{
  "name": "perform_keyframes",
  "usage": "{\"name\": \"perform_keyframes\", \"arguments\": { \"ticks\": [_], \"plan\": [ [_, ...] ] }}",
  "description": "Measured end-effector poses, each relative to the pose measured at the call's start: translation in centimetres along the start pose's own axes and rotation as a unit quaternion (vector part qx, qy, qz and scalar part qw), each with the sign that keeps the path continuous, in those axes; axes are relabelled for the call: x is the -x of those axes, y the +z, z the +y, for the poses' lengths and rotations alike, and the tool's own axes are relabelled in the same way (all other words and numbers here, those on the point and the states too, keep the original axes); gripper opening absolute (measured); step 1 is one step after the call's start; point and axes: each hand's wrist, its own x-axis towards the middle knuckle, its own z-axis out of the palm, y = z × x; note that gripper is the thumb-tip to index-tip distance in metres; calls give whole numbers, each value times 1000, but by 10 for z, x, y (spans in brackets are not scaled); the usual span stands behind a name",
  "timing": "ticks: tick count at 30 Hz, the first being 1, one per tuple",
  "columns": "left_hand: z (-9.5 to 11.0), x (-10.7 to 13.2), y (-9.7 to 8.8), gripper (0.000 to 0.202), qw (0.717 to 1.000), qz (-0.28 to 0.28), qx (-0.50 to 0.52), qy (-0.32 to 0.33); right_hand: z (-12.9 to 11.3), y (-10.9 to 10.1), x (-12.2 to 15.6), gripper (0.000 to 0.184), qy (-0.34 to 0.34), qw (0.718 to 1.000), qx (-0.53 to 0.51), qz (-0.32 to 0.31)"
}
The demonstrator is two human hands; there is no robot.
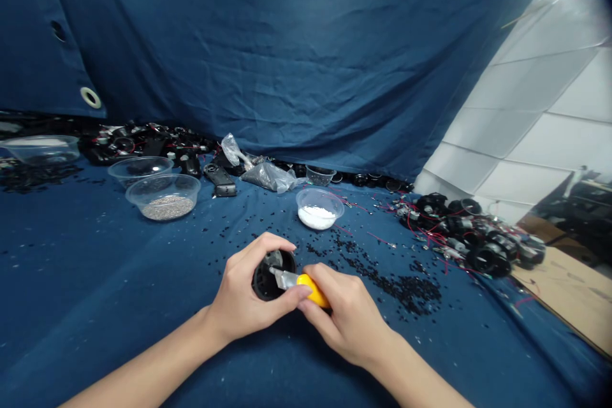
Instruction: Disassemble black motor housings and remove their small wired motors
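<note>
My left hand is wrapped round a small black round part, open side up, held just above the blue cloth. My right hand grips a tool with a yellow handle. Its metal tip reaches into the black part's opening. Both hands meet at the middle of the table, near its front.
A clear bowl of white powder stands just behind the hands. Bowls with grey grains sit at the back left. Black bits lie scattered to the right. A heap of black parts with red wires fills the right side.
</note>
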Motion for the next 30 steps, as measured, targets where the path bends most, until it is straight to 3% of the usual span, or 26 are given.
{"name": "perform_keyframes", "arguments": {
  "ticks": [30],
  "plan": [
    [-2, 0, 0, 41, 1000, -11, 3, 15, -1, -6, -1, 19, 9, 998, -47, -39]
  ]
}}
